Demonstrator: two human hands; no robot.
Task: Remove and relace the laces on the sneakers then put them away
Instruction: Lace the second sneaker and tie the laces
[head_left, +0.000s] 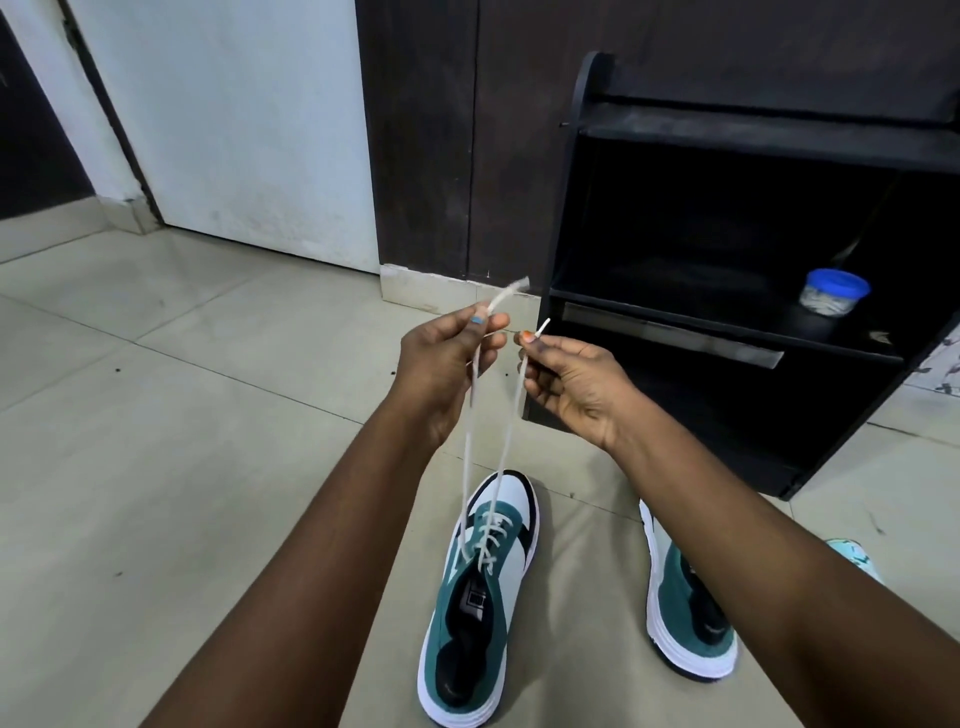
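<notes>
A teal, white and black sneaker (480, 613) stands on the floor between my forearms, toe pointing away. Its white lace (500, 467) is threaded through the eyelets and both ends rise up to my hands. My left hand (447, 358) pinches one lace end between thumb and fingers, with the frayed tip sticking out above. My right hand (566, 376) pinches the other end, its tip poking up past the thumb. The second sneaker (680, 618) lies to the right, partly hidden under my right forearm; its laces cannot be seen.
A black open shoe rack (727, 291) stands just beyond my right hand, with a small blue-lidded jar (835, 292) on its shelf. A white door (228, 119) and dark wooden panel are behind. Beige floor tiles (156, 441) spread to the left.
</notes>
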